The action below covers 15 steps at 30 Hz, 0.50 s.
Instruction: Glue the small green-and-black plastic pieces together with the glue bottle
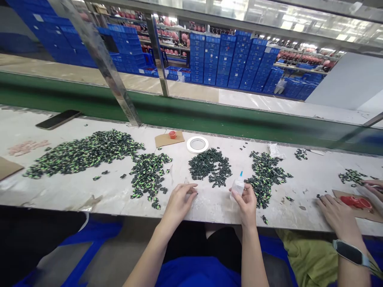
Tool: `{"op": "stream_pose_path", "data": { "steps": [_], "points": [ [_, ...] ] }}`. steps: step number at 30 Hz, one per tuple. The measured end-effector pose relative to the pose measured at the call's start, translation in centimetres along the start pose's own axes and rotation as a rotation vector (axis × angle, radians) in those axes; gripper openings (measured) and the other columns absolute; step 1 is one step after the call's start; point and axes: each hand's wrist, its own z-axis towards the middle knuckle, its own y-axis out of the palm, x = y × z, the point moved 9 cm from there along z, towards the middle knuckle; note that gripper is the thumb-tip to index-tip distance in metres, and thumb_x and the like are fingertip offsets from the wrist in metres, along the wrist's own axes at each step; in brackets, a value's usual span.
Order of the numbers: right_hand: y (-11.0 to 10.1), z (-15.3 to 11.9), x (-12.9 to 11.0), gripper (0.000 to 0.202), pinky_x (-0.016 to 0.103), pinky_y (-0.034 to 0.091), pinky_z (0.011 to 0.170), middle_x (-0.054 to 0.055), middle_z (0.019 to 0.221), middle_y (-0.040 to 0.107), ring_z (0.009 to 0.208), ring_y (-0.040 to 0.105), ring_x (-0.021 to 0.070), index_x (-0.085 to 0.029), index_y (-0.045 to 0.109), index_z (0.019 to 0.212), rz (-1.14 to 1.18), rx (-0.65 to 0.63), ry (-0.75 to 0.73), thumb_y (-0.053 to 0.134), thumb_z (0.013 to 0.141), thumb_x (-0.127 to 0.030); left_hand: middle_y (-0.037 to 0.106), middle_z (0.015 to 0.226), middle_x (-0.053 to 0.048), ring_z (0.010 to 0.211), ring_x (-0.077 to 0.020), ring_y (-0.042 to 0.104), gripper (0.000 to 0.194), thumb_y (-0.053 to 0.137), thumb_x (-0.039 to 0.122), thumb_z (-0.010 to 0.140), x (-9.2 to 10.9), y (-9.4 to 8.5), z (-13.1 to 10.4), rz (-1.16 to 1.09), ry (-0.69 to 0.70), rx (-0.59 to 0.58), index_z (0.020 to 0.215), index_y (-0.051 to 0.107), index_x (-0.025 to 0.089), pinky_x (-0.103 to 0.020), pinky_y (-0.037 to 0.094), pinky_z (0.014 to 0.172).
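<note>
My right hand [245, 201] is wrapped round a small white bottle [238, 186] with a blue tip, which points up. My left hand [180, 199] rests near the table's front edge, thumb and fingertips pinched together; a small dark piece seems to be between them, too small to name. Beyond my hands lies a pile of small black pieces [202, 164]. Black-and-green pieces [149, 175] form a pile left of my left hand, and another such pile [265, 179] is just right of the bottle.
A tape roll [197, 144] and a red cup [172, 134] on cardboard [161, 140] lie at the back. A large pile [89, 151] and a phone [59, 119] are left. At right, a person's hands [339, 213] flank red parts [356, 201]. A metal post [104, 63] rises behind.
</note>
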Motion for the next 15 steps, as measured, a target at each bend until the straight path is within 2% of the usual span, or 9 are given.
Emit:
{"op": "stream_pose_path", "data": {
  "steps": [4,8,11,15],
  "points": [
    [-0.5,-0.7,0.5,0.028,0.029,0.044,0.054,0.001,0.066,0.062,0.057,0.055,0.016,-0.019,0.062,0.078,0.088,0.082,0.003,0.072,0.065,-0.041,0.074,0.096,-0.006,0.1,-0.0256,0.063,0.021,0.058,0.014,0.078,-0.1,0.0,0.7,0.05,0.081,-0.074,0.088,0.072,0.025,-0.043,0.051,0.088],
    [-0.1,-1.3,2.0,0.031,0.027,0.041,0.05,0.003,0.064,0.063,0.057,0.055,0.0165,-0.016,0.065,0.069,0.122,0.158,0.071,0.075,0.061,-0.044,0.074,0.098,-0.006,0.1,-0.0256,0.064,0.025,0.059,0.011,0.077,-0.4,1.0,1.0,0.061,0.06,-0.13,0.091,0.073,0.025,-0.044,0.05,0.09],
    [0.5,-1.6,2.0,0.033,0.025,0.039,0.049,0.0,0.054,0.057,0.051,0.05,0.0135,-0.016,0.061,0.06,0.054,0.19,0.08,0.074,0.065,-0.047,0.074,0.092,-0.007,0.092,-0.0248,0.068,0.022,0.06,0.011,0.076,-0.4,1.2,1.1,0.047,0.022,-0.108,0.089,0.073,0.023,-0.042,0.052,0.086],
    [1.8,-2.0,1.1,0.035,0.027,0.044,0.054,0.002,0.058,0.062,0.056,0.055,0.0162,-0.015,0.063,0.063,-0.051,0.196,0.078,0.071,0.069,-0.049,0.075,0.092,-0.006,0.086,-0.0233,0.071,0.024,0.066,0.013,0.073,-0.6,0.9,0.9,-0.052,-0.013,-0.048,0.094,0.072,0.022,-0.038,0.056,0.082]
  ]
}}
